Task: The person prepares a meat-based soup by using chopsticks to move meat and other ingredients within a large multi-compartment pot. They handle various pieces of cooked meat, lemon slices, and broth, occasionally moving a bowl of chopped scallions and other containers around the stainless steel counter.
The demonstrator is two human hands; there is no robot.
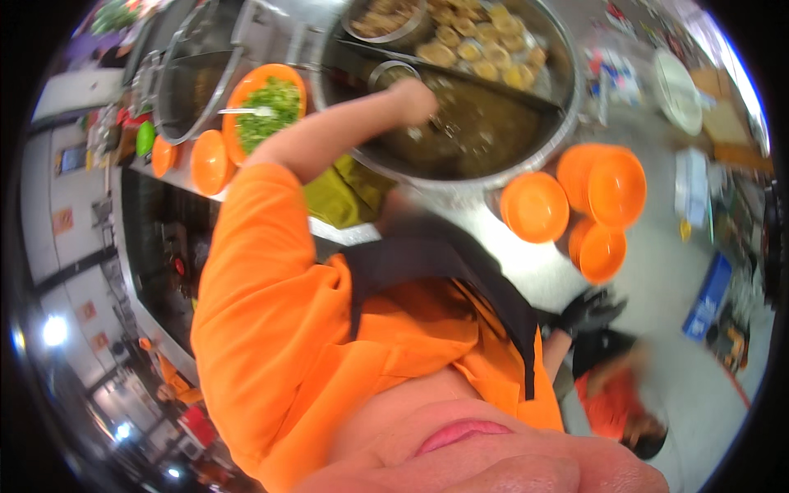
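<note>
My left hand (416, 101) is bare, its fingers curled over the dark broth (481, 138) in a large round metal pot (570, 105). A round metal-rimmed ladle or strainer (394, 69) lies by its fingers; whether they grip a handle is hidden. Metal dividers split the pot; pale round food pieces (487, 46) fill one part, beside a metal bowl of food (385, 18). Low at my right side, what appears to be my right hand (592, 308) wears a black glove, fingers apart, nothing seen in it. An orange bowl (296, 77) of chopped greens (271, 111) stands left of the pot.
Orange bowls (616, 185) are stacked at the pot's near right. More orange bowls (209, 163) and another metal pot (216, 92) are at the left. A green-yellow cloth (339, 197) lies near the pot's edge. A co-worker (616, 394) in orange-red is behind at the right.
</note>
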